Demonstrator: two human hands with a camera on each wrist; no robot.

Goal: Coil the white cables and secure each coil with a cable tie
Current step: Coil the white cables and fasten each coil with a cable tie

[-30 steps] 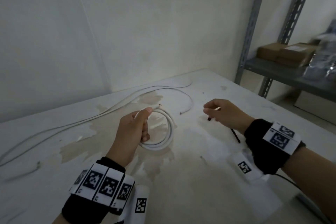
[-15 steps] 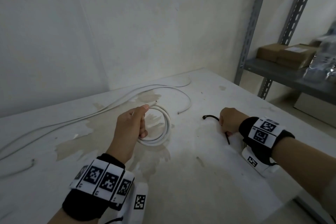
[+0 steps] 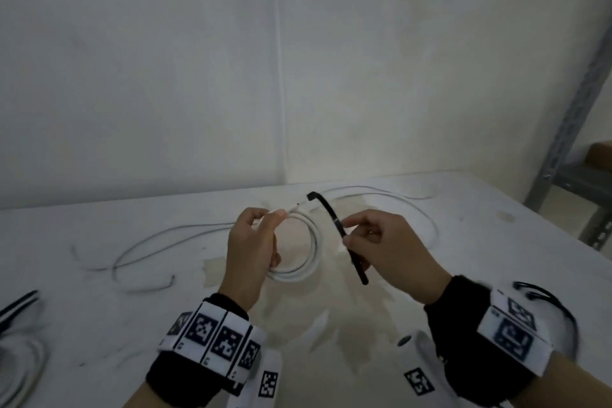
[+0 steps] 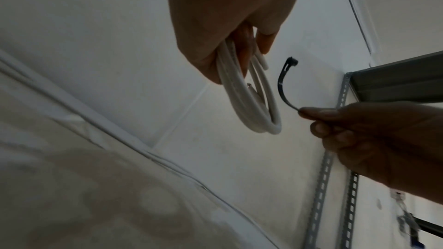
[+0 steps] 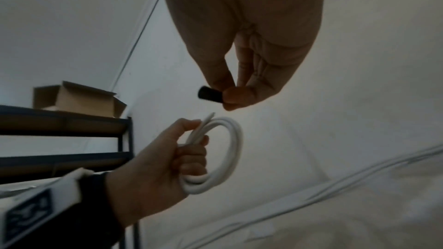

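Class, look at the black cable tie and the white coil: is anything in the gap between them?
Nothing visible. The right hand pinches the cable tie just beside the coil, which the left hand grips; only open air separates them.

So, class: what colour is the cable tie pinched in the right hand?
Black. The cable tie in the right hand shows best in the head view.

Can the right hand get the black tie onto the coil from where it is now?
Probably yes. The right hand pinches the cable tie beside the white coil, which the left hand holds up; nothing lies between them.
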